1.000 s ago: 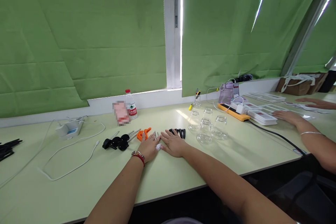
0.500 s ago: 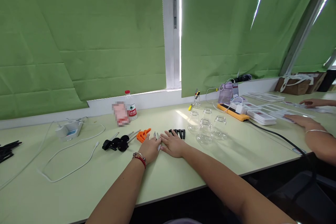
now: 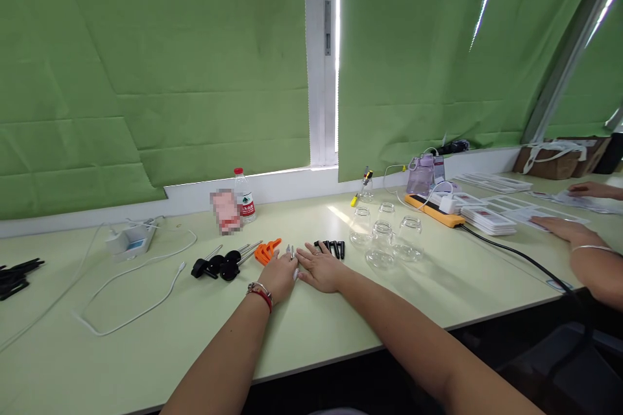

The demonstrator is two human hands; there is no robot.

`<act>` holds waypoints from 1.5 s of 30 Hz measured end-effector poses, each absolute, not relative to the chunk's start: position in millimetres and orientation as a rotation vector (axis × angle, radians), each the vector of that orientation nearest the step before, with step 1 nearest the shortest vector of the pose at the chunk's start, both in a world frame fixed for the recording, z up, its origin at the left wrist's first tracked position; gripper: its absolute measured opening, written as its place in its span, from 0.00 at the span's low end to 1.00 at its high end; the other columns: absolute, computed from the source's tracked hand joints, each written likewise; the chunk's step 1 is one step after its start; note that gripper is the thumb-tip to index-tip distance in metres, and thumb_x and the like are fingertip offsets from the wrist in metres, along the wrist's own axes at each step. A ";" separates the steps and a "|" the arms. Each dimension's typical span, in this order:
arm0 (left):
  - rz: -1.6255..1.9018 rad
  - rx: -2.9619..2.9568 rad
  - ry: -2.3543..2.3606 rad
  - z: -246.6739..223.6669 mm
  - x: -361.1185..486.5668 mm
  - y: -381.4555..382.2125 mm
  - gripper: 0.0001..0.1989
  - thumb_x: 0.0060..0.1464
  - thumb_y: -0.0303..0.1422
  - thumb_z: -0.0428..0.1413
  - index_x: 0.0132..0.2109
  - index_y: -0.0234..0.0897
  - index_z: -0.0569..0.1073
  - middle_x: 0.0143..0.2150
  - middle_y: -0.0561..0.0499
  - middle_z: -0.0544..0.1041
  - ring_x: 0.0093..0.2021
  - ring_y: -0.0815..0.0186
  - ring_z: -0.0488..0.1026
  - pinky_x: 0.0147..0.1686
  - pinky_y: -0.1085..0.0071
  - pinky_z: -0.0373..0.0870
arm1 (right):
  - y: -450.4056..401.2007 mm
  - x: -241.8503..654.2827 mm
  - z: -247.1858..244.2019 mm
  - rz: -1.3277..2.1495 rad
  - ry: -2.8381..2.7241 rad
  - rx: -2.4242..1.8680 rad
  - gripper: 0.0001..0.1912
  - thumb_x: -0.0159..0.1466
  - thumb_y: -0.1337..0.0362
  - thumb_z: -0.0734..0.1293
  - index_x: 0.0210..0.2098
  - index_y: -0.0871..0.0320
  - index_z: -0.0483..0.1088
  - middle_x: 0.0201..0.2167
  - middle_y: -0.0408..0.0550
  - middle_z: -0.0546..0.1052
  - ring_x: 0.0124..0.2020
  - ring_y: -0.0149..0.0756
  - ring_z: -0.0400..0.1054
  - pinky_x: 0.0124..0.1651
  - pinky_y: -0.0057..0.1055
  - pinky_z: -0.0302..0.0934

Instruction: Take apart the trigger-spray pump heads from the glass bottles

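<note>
My left hand (image 3: pixel 280 274) rests on the table, its fingers stretched forward beside a few small metal pieces (image 3: pixel 291 251) that are partly covered. My right hand (image 3: pixel 321 268) lies flat with fingers apart, close against the left one. A small whitish bit (image 3: pixel 296 274) shows between the thumbs, too small to name. Several orange curved plastic parts (image 3: pixel 267 251) lie just left of my left fingers. Further left are black round parts with metal rods (image 3: pixel 228 264). Short black plastic pieces (image 3: pixel 335 249) stand in a row at my right fingertips.
Several glass jars (image 3: pixel 382 253) stand to the right, with pens in a small jar (image 3: pixel 366 189) behind. An orange power strip (image 3: pixel 433 210) and its black cable lie beyond. A water bottle (image 3: pixel 244 198) stands at the back. Another person's hand (image 3: pixel 559 228) works at far right.
The view has shifted slightly. The metal pieces between my fingers look a little more bunched together; both hands stay nearly in place.
</note>
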State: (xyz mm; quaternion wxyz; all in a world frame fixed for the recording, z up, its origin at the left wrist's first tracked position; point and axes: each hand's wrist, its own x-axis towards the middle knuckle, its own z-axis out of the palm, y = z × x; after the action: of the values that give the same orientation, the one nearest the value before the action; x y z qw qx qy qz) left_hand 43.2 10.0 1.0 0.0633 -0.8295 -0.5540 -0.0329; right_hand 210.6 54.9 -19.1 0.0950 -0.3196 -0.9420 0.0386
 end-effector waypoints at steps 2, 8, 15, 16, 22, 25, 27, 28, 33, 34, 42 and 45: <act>-0.115 -2.515 -1.691 -1.1 42.9 11.3 0.21 0.55 0.28 0.43 0.55 0.29 0.65 0.57 0.37 0.66 0.59 0.58 0.61 0.62 0.58 0.45 | 55.1 210.5 -19.1 0.114 -2.792 -0.955 0.36 0.65 0.45 0.42 0.65 0.59 0.44 0.65 0.49 0.49 0.66 0.48 0.35 0.64 0.52 0.25; -0.102 -2.599 -1.748 -4.9 43.8 15.3 0.25 0.55 0.27 0.41 0.60 0.27 0.58 0.63 0.38 0.60 0.63 0.60 0.55 0.62 0.58 0.47 | 53.6 212.1 -17.7 0.121 -2.774 -1.006 0.37 0.64 0.44 0.43 0.65 0.61 0.45 0.65 0.52 0.49 0.66 0.49 0.34 0.63 0.53 0.23; -0.063 -2.602 -1.804 -2.7 47.3 17.1 0.25 0.54 0.26 0.42 0.60 0.26 0.59 0.64 0.37 0.57 0.64 0.60 0.52 0.62 0.59 0.46 | 54.0 213.5 -20.6 0.087 -2.719 -1.107 0.38 0.63 0.43 0.43 0.65 0.61 0.46 0.65 0.53 0.51 0.66 0.51 0.36 0.63 0.53 0.21; -0.058 -2.602 -1.808 -2.9 47.5 17.4 0.25 0.54 0.26 0.42 0.60 0.25 0.59 0.64 0.36 0.56 0.64 0.60 0.52 0.62 0.59 0.46 | 54.2 213.5 -21.3 0.082 -2.715 -1.107 0.38 0.63 0.43 0.43 0.65 0.61 0.46 0.65 0.53 0.51 0.66 0.51 0.36 0.63 0.54 0.21; -0.156 -2.655 -1.776 -5.9 46.1 17.9 0.25 0.53 0.24 0.43 0.59 0.31 0.61 0.64 0.42 0.58 0.64 0.63 0.53 0.63 0.61 0.46 | 55.5 213.5 -23.0 0.060 -2.703 -1.119 0.39 0.63 0.42 0.44 0.64 0.62 0.47 0.64 0.53 0.52 0.65 0.51 0.37 0.63 0.53 0.20; -0.233 -2.722 -1.712 -5.6 46.2 16.1 0.28 0.50 0.21 0.44 0.59 0.37 0.62 0.64 0.47 0.58 0.64 0.67 0.54 0.63 0.65 0.46 | 56.0 213.8 -22.6 0.052 -2.698 -1.128 0.39 0.63 0.42 0.45 0.64 0.61 0.47 0.64 0.53 0.52 0.66 0.51 0.37 0.63 0.52 0.19; -0.264 -2.741 -1.697 -4.6 46.7 14.8 0.29 0.49 0.20 0.44 0.60 0.37 0.61 0.64 0.48 0.58 0.63 0.68 0.54 0.63 0.67 0.47 | 56.3 214.0 -22.6 0.056 -2.689 -1.124 0.39 0.63 0.42 0.45 0.64 0.60 0.48 0.64 0.53 0.53 0.65 0.50 0.38 0.63 0.52 0.19; -0.268 -2.741 -1.701 -4.1 46.9 14.3 0.30 0.49 0.20 0.44 0.60 0.37 0.61 0.65 0.48 0.57 0.63 0.67 0.54 0.62 0.68 0.49 | 56.3 214.0 -22.7 0.060 -2.685 -1.121 0.38 0.63 0.42 0.45 0.64 0.60 0.49 0.64 0.53 0.53 0.65 0.50 0.38 0.63 0.52 0.20; -0.259 -2.752 -1.665 -4.6 45.8 15.1 0.29 0.50 0.21 0.44 0.60 0.37 0.62 0.64 0.48 0.58 0.63 0.66 0.55 0.62 0.67 0.51 | 56.1 214.5 -24.1 0.090 -2.679 -1.117 0.39 0.63 0.42 0.44 0.64 0.61 0.47 0.65 0.53 0.51 0.66 0.50 0.37 0.63 0.52 0.20; -0.261 -2.758 -1.649 -5.2 45.5 15.6 0.28 0.50 0.21 0.44 0.59 0.37 0.63 0.64 0.48 0.59 0.63 0.66 0.55 0.62 0.66 0.51 | 56.0 214.6 -24.2 0.098 -2.676 -1.114 0.39 0.63 0.42 0.44 0.65 0.61 0.46 0.65 0.53 0.50 0.66 0.50 0.36 0.63 0.52 0.20; -0.156 -2.675 -1.770 -8.5 46.9 19.0 0.28 0.52 0.23 0.43 0.62 0.33 0.58 0.65 0.45 0.56 0.64 0.65 0.54 0.62 0.66 0.50 | 57.4 214.5 -23.4 0.142 -2.700 -1.096 0.39 0.62 0.41 0.43 0.65 0.59 0.44 0.66 0.49 0.48 0.66 0.49 0.34 0.63 0.52 0.18; -0.114 -2.636 -1.816 -8.5 48.4 19.1 0.27 0.54 0.24 0.42 0.62 0.31 0.57 0.65 0.42 0.56 0.64 0.63 0.53 0.61 0.65 0.50 | 58.0 214.4 -23.5 0.143 -2.715 -1.103 0.39 0.62 0.41 0.43 0.65 0.59 0.44 0.65 0.49 0.48 0.66 0.50 0.34 0.62 0.53 0.18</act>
State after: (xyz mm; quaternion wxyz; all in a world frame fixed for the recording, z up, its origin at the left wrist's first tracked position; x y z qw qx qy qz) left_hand 48.4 19.1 -8.5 -0.0307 -0.8225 -0.5668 -0.0356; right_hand 214.4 58.0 -23.5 0.1037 -0.3740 -0.9203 0.0484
